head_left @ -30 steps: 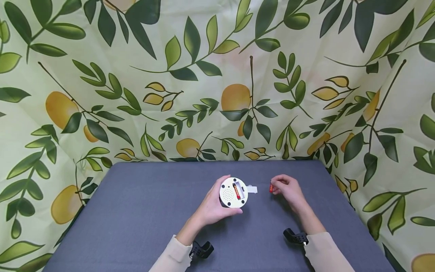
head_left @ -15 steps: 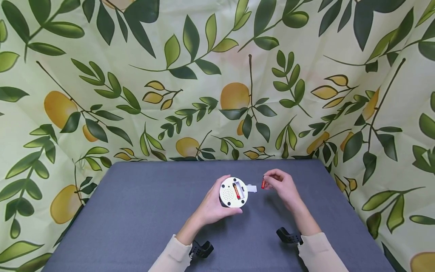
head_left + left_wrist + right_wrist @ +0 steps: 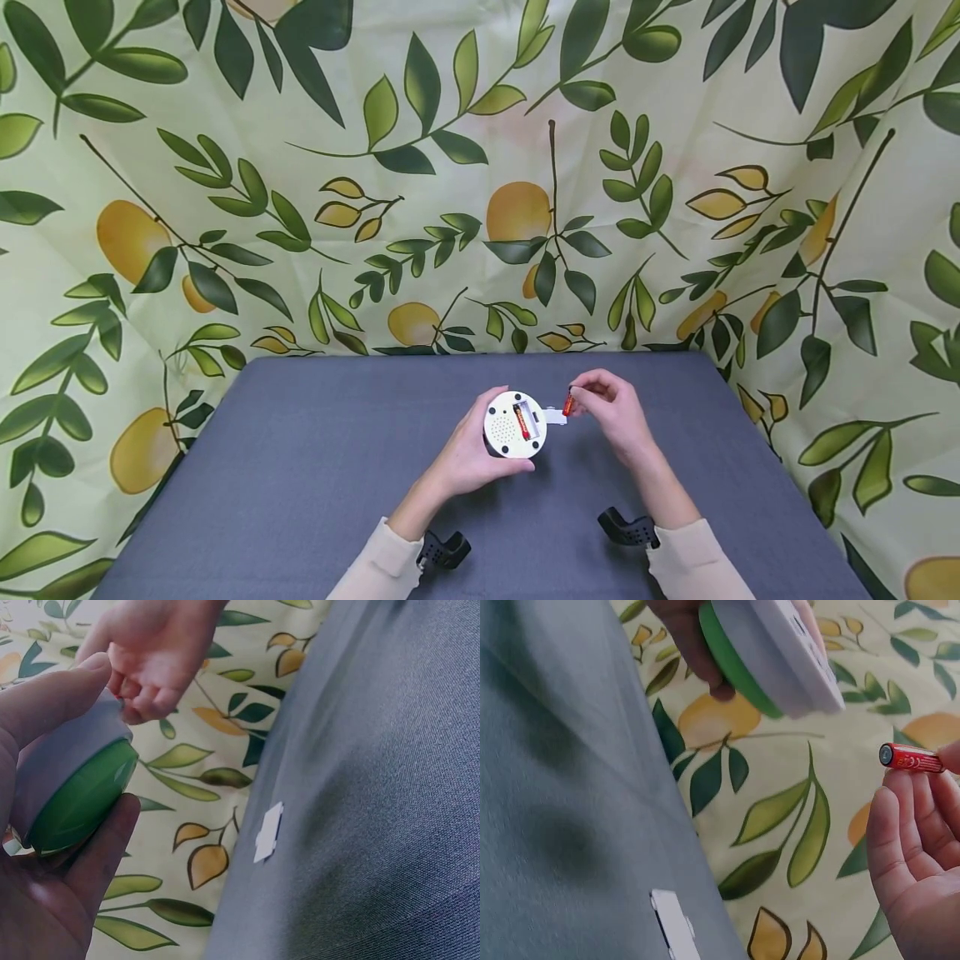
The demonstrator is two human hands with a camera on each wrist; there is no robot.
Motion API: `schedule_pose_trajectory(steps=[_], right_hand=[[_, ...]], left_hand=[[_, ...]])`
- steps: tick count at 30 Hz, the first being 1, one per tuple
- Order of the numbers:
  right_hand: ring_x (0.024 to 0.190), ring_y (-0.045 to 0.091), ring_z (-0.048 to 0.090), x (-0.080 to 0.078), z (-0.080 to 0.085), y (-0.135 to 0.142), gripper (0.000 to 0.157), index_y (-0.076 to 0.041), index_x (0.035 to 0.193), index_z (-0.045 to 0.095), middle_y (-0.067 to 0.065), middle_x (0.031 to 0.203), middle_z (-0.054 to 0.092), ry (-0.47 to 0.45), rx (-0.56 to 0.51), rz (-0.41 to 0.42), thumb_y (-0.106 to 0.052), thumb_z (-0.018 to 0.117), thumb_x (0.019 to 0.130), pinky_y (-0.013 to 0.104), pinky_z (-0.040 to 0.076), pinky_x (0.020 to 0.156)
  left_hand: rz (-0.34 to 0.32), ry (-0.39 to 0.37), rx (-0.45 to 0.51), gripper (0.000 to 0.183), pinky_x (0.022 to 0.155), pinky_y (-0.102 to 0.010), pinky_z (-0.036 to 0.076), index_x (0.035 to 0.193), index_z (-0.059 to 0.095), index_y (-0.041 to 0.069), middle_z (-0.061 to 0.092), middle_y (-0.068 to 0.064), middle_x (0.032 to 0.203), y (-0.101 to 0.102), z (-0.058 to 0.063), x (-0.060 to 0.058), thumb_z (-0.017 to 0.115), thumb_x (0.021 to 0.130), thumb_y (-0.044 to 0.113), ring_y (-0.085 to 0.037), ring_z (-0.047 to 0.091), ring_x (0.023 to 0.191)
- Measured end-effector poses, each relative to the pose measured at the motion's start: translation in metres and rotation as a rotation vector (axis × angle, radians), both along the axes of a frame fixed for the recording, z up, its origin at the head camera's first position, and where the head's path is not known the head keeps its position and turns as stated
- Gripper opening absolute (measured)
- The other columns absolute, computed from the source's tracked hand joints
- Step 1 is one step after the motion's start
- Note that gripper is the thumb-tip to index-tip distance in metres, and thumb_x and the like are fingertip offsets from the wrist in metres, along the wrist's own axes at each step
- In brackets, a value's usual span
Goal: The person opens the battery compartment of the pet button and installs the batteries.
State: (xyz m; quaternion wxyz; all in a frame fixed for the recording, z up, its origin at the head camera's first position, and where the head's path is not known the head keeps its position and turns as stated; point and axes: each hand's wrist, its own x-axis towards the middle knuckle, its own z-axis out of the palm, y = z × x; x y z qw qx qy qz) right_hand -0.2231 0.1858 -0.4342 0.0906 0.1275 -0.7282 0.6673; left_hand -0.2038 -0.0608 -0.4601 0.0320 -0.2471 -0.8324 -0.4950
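Observation:
My left hand [image 3: 467, 454] grips a round white device [image 3: 504, 433], its flat underside turned up toward the head camera. That side has speaker holes, dark round feet and an uncovered battery compartment, where one red battery [image 3: 522, 422] lies beside a bare slot. In the left wrist view the device's other side is a glossy green dome [image 3: 86, 799]. Just to the right, my right hand [image 3: 613, 412] pinches a second red battery [image 3: 911, 758] between thumb and fingers, one end facing the device, with a gap between them.
A small white battery cover [image 3: 268, 832] lies on the grey cloth-covered table [image 3: 337, 467], beyond the device and partly overlapped by it in the head view. Leaf-and-fruit patterned fabric [image 3: 450, 250] hangs behind the table and along its sides.
My right hand has moved left with its battery, coming closer to the device and now over the cover's right end in the head view. The left hand and device have stayed in place.

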Motion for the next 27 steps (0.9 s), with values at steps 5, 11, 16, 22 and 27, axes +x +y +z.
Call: schedule_pose_trajectory(steps=[5,11,16,22,27], right_hand=[[0.063,0.031,0.061,0.004,0.003,-0.010,0.012,0.008,0.095,0.060,0.014,0.078,0.062,0.034,-0.017,0.024,-0.002,0.063,0.089,0.039,0.053,0.067],[0.063,0.026,0.060,0.007,0.005,-0.020,0.009,0.006,0.094,0.061,0.015,0.078,0.063,0.049,-0.034,0.025,0.001,0.064,0.087,0.031,0.052,0.064],[0.066,0.027,0.061,0.008,0.005,-0.026,0.009,0.004,0.094,0.062,0.017,0.081,0.063,0.054,-0.015,0.033,0.000,0.065,0.087,0.031,0.052,0.063],[0.069,0.019,0.064,0.008,0.005,-0.034,0.011,0.006,0.095,0.062,0.019,0.085,0.063,0.074,-0.013,0.053,0.000,0.065,0.087,0.034,0.054,0.066],[0.070,0.016,0.063,0.009,0.010,-0.038,0.011,0.008,0.095,0.062,0.017,0.087,0.063,0.061,0.000,0.042,0.002,0.065,0.086,0.035,0.055,0.067]], left_hand=[[-0.001,0.000,-0.001,0.103,0.095,-0.041,0.039,0.144,0.027,0.031,0.047,0.008,0.132,0.000,0.000,0.001,0.085,0.062,0.052,-0.012,0.049,0.112],[-0.005,-0.008,-0.001,0.104,0.095,-0.041,0.039,0.145,0.027,0.031,0.047,0.008,0.132,0.001,-0.001,0.001,0.085,0.061,0.052,-0.011,0.048,0.112],[-0.009,-0.004,-0.001,0.103,0.094,-0.040,0.039,0.145,0.028,0.029,0.048,0.007,0.130,0.001,0.000,0.001,0.085,0.062,0.052,-0.012,0.049,0.110],[-0.010,0.001,0.005,0.102,0.093,-0.039,0.040,0.144,0.028,0.028,0.049,0.007,0.129,0.000,0.000,0.001,0.085,0.062,0.051,-0.012,0.050,0.109],[-0.013,0.005,0.007,0.102,0.093,-0.038,0.040,0.144,0.029,0.028,0.049,0.008,0.128,0.001,-0.001,0.000,0.085,0.062,0.052,-0.011,0.050,0.108]])
